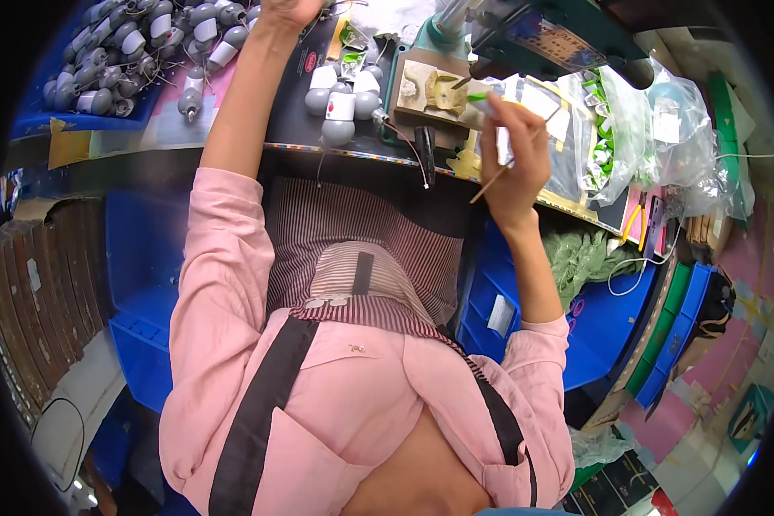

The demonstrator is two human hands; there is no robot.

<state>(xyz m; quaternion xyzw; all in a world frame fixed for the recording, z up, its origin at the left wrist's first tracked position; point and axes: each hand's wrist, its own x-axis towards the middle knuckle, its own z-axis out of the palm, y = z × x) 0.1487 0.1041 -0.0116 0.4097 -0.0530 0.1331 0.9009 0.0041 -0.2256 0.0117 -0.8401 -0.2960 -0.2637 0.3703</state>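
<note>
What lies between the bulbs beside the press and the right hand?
In the head view: a tan fixture block, black cylinder and thin wires, between the bulbs and right hand.

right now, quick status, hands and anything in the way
Left hand cut off by frame. Right hand gripping stick. Bulbs beside press, wires over edge of bench.

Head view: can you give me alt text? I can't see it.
A person's right hand holds a thin stick beside a dark green bench press; the left hand is partly cut off at the top edge. Grey-and-white bulb-shaped parts cluster on the bench, with more piled at upper left.
</note>
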